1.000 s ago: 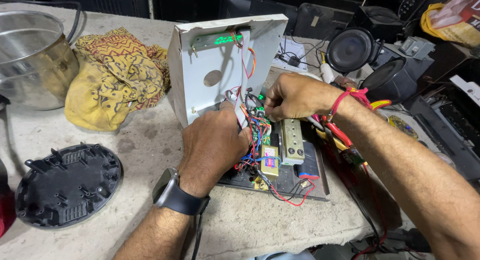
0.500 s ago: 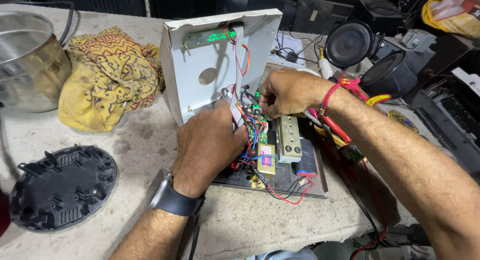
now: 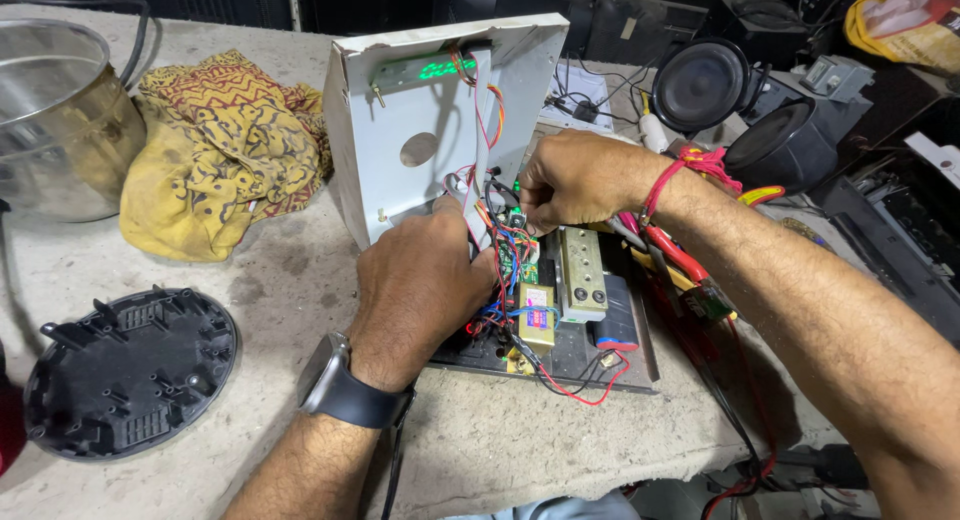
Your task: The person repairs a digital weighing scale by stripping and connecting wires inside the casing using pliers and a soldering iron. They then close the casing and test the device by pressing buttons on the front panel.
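An opened white metal housing (image 3: 420, 130) stands upright on the stone bench, a lit green display near its top edge. Below it lies a dark base plate (image 3: 590, 355) carrying a circuit board, a yellow transformer (image 3: 536, 317), a beige relay block (image 3: 583, 273) and coloured wires (image 3: 500, 245). My left hand (image 3: 420, 285), with a dark watch on the wrist, rests on the wiring at the housing's lower edge. My right hand (image 3: 570, 180), red thread at the wrist, pinches a small part among the wires right beside the left hand.
A yellow patterned cloth (image 3: 215, 145) and a steel pot (image 3: 55, 115) sit at the far left. A round black plastic grille (image 3: 130, 370) lies near the front left. Black loudspeakers (image 3: 740, 100), red-handled pliers (image 3: 675, 255) and cables crowd the right side.
Both hands stay at the wiring with only slight shifts; the view has drifted a little, so the housing and cloth appear lower and more to the left.
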